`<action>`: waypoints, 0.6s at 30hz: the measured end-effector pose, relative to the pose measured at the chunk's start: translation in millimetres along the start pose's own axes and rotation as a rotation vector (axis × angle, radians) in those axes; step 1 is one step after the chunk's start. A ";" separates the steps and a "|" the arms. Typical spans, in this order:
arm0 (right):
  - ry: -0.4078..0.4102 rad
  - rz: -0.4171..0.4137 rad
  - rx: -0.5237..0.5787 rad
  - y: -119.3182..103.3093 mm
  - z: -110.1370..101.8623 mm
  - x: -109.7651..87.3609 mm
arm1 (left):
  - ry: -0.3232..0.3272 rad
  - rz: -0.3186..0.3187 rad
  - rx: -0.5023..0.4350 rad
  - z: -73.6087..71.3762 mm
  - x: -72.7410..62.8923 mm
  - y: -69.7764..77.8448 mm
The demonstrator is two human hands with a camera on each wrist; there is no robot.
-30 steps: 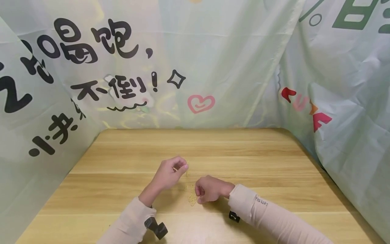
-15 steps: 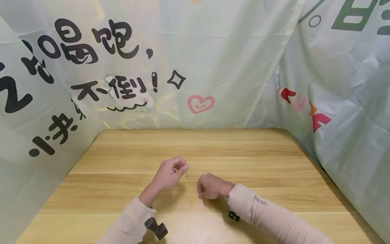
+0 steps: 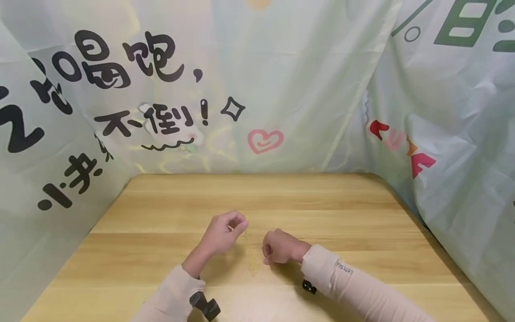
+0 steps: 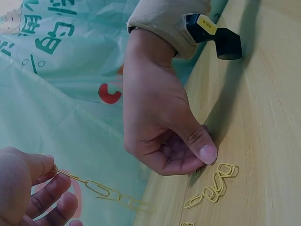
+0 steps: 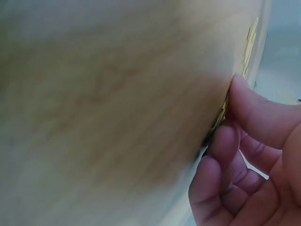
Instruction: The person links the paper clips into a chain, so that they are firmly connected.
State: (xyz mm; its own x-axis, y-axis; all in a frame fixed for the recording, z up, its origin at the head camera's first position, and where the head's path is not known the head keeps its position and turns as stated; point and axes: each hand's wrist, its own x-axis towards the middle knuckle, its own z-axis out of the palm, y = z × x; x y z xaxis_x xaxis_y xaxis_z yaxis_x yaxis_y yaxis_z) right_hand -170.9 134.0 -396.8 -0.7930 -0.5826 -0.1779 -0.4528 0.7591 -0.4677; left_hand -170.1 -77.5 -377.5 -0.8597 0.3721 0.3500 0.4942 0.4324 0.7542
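Note:
My left hand (image 3: 220, 230) is raised over the table and pinches one end of a short chain of yellow paper clips (image 4: 99, 188) between thumb and finger; the chain hangs down toward the tabletop. Several loose yellow paper clips (image 3: 253, 261) lie in a small cluster below it. My right hand (image 3: 281, 247) is low at the right side of this cluster, fingers bent and fingertips at the tabletop. In the right wrist view, yellow clips (image 5: 221, 113) show in the gap between thumb and forefinger; I cannot tell whether one is gripped.
The wooden table (image 3: 342, 197) has rounded far corners. Printed cloth (image 3: 306, 89) hangs behind it and along both sides. A black wrist camera mount (image 3: 205, 306) sits at the left cuff, another mount (image 3: 309, 286) under the right cuff.
My right hand has drawn slightly to the right, away from the clip cluster, showing more of the clips. My left hand keeps its pinch nearly in place. The head view has tilted up a little.

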 end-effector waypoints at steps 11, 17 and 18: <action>-0.040 0.066 -0.047 -4.7 4.6 -2.5 | 0.005 -0.018 -0.010 2.6 -0.5 1.1; -0.067 0.113 -0.028 -5.3 4.5 -3.6 | 0.005 -0.017 -0.014 2.9 -1.3 0.7; -0.066 0.119 -0.021 -5.2 3.8 -3.7 | 0.005 -0.017 -0.014 3.0 -1.4 0.6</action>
State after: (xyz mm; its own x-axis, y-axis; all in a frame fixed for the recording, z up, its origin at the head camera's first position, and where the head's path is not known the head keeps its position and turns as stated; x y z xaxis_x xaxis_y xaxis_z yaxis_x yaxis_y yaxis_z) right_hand -164.1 131.1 -397.1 -0.8132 -0.5057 -0.2880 -0.3663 0.8293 -0.4220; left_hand -168.3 -75.3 -379.2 -0.8685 0.3608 0.3400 0.4779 0.4272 0.7675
